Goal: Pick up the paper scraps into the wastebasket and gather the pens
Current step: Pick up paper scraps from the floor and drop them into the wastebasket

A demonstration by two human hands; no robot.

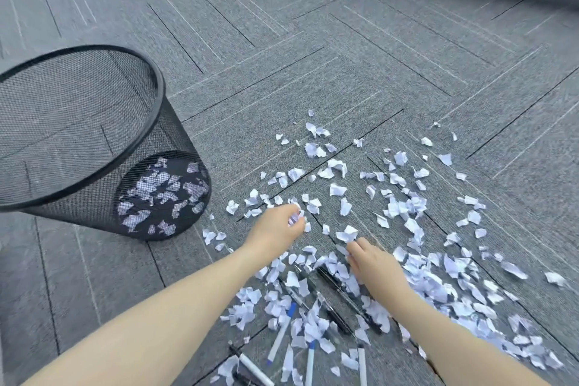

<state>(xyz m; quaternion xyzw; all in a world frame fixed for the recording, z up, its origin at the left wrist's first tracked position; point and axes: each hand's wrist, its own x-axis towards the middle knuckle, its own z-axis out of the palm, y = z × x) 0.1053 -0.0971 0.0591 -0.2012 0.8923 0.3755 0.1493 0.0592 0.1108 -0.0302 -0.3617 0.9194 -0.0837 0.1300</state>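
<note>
Nearest the camera, pens (332, 301) lying half-buried under paper scraps (438, 285), black and white ones mixed, some cut off by the bottom edge so no real count possible. Probably left for last, since clearing paper first uncovers them.

Just beyond, right hand (372, 263) low over the pile, fingers loosely bent toward a scrap; can't tell if anything's pinched yet, fingertips mostly hidden behind the knuckles. Left hand (279, 226) a bit further out, fingers curled round a small wad of scraps, looks like collecting a handful before dumping.

Further left, black mesh wastebasket (94, 141) parked within easy reach, apparently tilted toward the camera, though could just be the wide-angle lens. Scraps already in its bottom, showing through the mesh. Loads still scattered on the grey carpet (376, 56) beyond.
</note>
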